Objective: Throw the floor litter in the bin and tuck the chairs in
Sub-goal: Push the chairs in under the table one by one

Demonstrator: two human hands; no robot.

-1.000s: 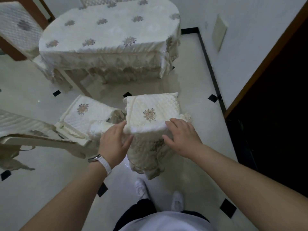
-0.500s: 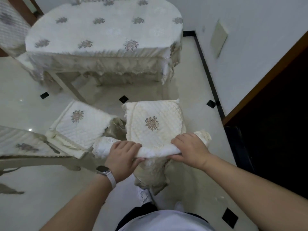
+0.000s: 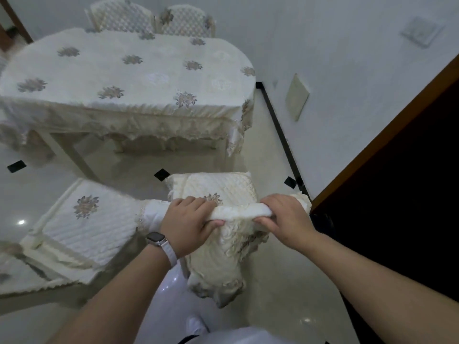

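Note:
A chair with a cream quilted cover [image 3: 223, 187] stands on the floor in front of me, its seat facing the table [image 3: 129, 78]. My left hand [image 3: 188, 224] and my right hand [image 3: 283, 217] both grip the top rail of its backrest, fingers wrapped over the padded edge. A gap of floor separates the seat from the table's draped edge. A second covered chair [image 3: 84, 219] stands just to the left, also apart from the table. No litter or bin shows in view.
Two more chairs [image 3: 154, 21] are tucked in at the table's far side. A white wall [image 3: 347, 70] with a black skirting runs along the right, ending at a dark doorway [image 3: 409, 194]. My shoes [image 3: 196, 326] show below on the glossy tile floor.
Both hands slid from the sides of the backrest to a firm grip over its top rail. The chair and I have drawn closer to the table, and my view has tilted up.

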